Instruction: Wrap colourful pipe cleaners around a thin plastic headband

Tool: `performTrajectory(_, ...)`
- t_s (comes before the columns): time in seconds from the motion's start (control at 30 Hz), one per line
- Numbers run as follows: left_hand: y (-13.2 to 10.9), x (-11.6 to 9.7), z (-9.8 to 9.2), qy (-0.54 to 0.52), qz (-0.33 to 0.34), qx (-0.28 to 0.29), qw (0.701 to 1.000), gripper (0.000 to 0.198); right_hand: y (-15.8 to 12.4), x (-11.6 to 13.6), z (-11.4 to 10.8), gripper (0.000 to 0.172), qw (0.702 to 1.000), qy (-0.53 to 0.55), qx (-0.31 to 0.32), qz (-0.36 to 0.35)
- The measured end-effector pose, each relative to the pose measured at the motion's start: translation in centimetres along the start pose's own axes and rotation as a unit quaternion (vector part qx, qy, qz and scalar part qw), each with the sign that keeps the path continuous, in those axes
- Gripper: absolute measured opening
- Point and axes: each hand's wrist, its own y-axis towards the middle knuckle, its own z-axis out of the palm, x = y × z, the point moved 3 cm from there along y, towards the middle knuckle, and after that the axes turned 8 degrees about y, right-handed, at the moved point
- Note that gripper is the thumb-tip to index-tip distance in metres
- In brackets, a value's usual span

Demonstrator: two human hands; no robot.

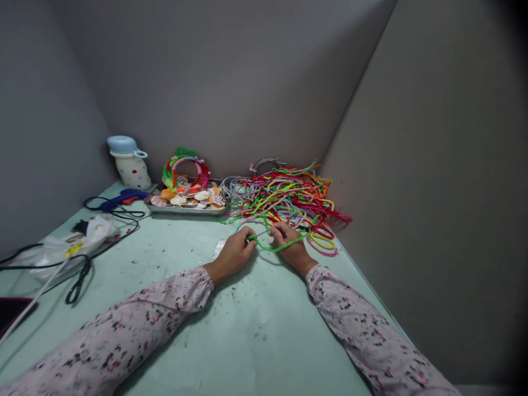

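Near the table's middle, my left hand (pixel 235 254) is closed in a pinch on a green pipe cleaner (pixel 270 249), part of which looks wound at the fingertips. A short stretch of thin grey wire (pixel 262 234) runs from there to my right hand (pixel 291 246), whose thumb and fingers are closed on it. The pipe cleaner's loose length sags between both hands and passes across the right hand, sticking out to its right. Exactly how the fingertips grip is partly hidden.
Behind my hands lies a heap of coloured pipe cleaners (pixel 289 192), beside a coil of grey wire (pixel 239 188). A metal tray (pixel 185 210) holds shells and wrapped rings (pixel 205 173). Leftward are a bottle (pixel 131 168), a blue glue gun (pixel 119 201), black cables and a plastic bag (pixel 53 250).
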Motion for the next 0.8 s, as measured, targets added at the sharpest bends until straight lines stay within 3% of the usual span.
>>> performTrajectory(0.8, 0.29, 0.34, -0.48, 0.01, 0.0, -0.075, 0.997, 0.013, 0.05, 0.26, 0.12, 0.021, 1.0, -0.002, 0.008, 0.004)
